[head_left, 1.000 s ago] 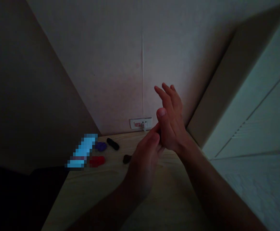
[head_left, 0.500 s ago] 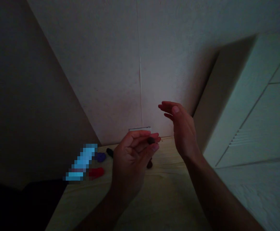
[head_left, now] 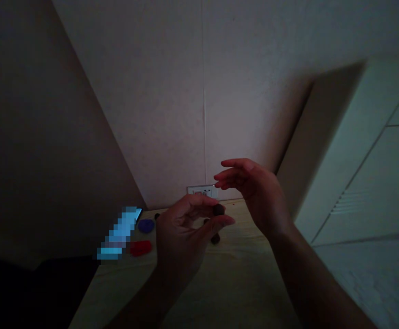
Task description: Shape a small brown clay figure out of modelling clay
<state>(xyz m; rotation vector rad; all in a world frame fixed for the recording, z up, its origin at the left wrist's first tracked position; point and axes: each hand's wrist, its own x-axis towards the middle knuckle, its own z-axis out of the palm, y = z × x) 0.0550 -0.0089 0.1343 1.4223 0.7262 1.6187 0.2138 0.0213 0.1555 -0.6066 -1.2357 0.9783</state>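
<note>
Lower centre of the frame: the left hand [head_left: 184, 237] pinches a small dark ball [head_left: 218, 209] between thumb and fingers, a grip that presumably spares its rounded form. Right of centre, the right hand [head_left: 264, 198] is loosely curved and wide, apparently holding nothing, perhaps clear so the ball shows. The red piece [head_left: 142, 248] and purple piece [head_left: 146, 226] (dulled by dim light) lie lower left, likely leaving working room.
</note>
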